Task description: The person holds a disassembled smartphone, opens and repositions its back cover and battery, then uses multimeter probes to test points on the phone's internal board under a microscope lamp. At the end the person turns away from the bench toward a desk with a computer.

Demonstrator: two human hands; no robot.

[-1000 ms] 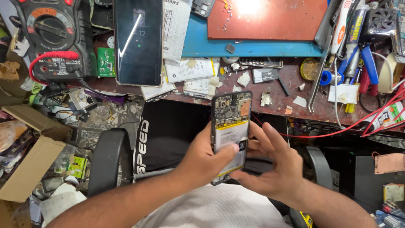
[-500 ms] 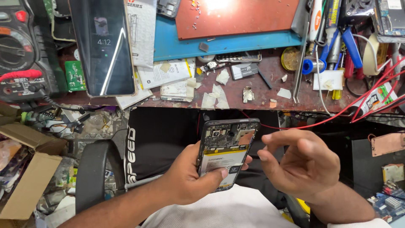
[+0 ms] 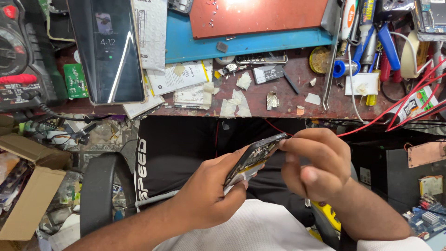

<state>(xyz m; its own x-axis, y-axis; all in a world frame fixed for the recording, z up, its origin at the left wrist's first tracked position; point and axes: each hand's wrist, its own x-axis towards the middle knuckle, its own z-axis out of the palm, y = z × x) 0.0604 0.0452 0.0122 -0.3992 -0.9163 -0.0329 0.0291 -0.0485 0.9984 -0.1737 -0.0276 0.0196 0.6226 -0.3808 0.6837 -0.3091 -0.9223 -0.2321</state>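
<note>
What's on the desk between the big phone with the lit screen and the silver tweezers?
In the head view, between the phone and tweezers lie paper scraps.

Workbench (image 3: 278, 100): reddish-brown top, brightly lit, cluttered; blue mat (image 3: 241, 44) under red mat (image 3: 260, 16). Black chair armrest (image 3: 100, 190); cardboard box (image 3: 28, 200) on littered floor.

Single head-worn view, looking steeply down over the lap — close on the hands, cluttered workbench (image 3: 278, 100) edge above
</note>
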